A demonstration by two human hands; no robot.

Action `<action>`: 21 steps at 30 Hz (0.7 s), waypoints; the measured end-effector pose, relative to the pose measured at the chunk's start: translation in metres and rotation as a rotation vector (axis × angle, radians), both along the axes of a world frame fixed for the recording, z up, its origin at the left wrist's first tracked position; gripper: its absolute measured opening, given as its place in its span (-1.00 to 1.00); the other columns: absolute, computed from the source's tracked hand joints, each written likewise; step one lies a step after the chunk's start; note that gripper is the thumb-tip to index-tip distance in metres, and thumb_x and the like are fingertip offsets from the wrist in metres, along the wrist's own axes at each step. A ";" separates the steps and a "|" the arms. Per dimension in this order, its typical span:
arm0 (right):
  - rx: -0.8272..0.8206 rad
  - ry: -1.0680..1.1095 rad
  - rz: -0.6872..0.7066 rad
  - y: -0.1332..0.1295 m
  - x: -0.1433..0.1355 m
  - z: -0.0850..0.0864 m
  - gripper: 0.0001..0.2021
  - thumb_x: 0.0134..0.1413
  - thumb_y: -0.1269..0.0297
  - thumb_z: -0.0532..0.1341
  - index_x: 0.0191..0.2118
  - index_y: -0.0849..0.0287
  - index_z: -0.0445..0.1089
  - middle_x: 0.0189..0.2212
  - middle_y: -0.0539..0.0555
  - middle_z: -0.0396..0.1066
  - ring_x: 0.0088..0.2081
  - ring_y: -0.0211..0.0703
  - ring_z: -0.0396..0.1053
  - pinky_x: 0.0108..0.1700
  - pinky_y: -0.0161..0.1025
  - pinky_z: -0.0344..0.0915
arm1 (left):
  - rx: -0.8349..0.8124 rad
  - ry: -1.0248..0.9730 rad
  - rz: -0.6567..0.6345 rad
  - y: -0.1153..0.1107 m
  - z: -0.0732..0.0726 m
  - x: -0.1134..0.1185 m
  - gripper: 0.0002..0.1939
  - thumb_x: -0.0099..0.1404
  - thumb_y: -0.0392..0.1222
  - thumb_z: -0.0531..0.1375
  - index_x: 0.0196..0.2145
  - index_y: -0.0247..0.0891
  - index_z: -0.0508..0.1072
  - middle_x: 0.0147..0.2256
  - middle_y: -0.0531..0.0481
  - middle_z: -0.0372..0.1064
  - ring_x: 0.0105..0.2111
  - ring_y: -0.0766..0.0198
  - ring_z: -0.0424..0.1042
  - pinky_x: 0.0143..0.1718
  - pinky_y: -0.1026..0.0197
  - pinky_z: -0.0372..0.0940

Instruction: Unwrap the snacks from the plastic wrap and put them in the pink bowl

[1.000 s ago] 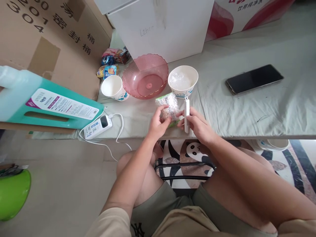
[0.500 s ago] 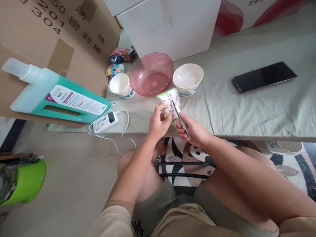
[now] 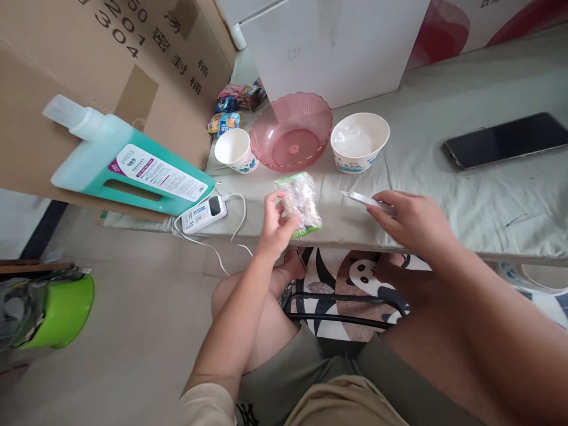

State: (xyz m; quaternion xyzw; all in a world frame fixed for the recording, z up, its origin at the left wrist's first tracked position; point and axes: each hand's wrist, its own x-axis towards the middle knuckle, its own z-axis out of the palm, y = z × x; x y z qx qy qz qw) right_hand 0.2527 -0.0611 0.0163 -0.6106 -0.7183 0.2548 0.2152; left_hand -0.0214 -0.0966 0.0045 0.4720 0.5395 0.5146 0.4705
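Observation:
My left hand [image 3: 278, 225] is closed on the left edge of a small clear plastic packet [image 3: 302, 204] with green strips at its top and bottom. The packet is crinkled and shiny, and what it contains is hard to make out. Over the bedsheet to the right, my right hand [image 3: 410, 222] grips a slim silver utility knife [image 3: 366, 199], its tip pointing left and apart from the packet. Behind the packet stand a pink ribbed bowl [image 3: 310, 155] and a white paper bowl [image 3: 360, 160] with clear plastic film inside.
A smaller paper cup [image 3: 234, 151] and snack packets [image 3: 228, 121] are at the left. A teal liquid bottle [image 3: 146, 177] leans by a cardboard box [image 3: 186, 71], near a white power bank [image 3: 204, 214] with a cable. A phone [image 3: 510, 142] lies at the right.
My right hand has moved right with the knife, away from the packet. The packet, still in my left hand, now shows more fully. The view has shifted slightly left.

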 end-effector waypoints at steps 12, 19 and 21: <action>0.370 0.097 -0.054 0.020 0.010 -0.013 -0.56 0.14 0.08 0.27 0.10 0.14 0.47 0.04 0.32 0.42 0.12 0.26 0.35 0.15 0.21 0.27 | -0.083 -0.108 -0.341 0.045 -0.015 0.046 -0.29 0.17 0.01 0.37 0.20 0.04 0.19 -0.26 0.04 0.42 -0.50 0.33 0.32 -0.47 0.21 0.26; 0.229 0.420 -0.016 0.025 -0.018 -0.011 -0.86 0.18 0.17 0.23 -0.32 0.05 0.49 -0.36 0.08 0.35 -0.29 -0.06 0.37 -0.17 -0.02 0.38 | -0.179 -0.123 -0.517 0.050 -0.007 0.036 0.09 0.06 -0.05 0.46 0.41 0.06 -0.05 -0.09 -0.09 0.54 -0.30 0.14 0.55 -0.27 0.10 0.45; 0.110 0.513 -0.190 0.027 -0.015 -0.008 -0.80 0.24 0.09 0.21 -0.33 0.06 0.45 -0.50 0.01 0.25 -0.43 -0.14 0.30 -0.31 -0.11 0.34 | -0.252 -0.136 -0.602 0.048 -0.004 0.028 0.05 0.05 -0.05 0.47 0.39 0.01 0.05 -0.10 -0.12 0.55 -0.29 0.11 0.58 -0.27 0.10 0.46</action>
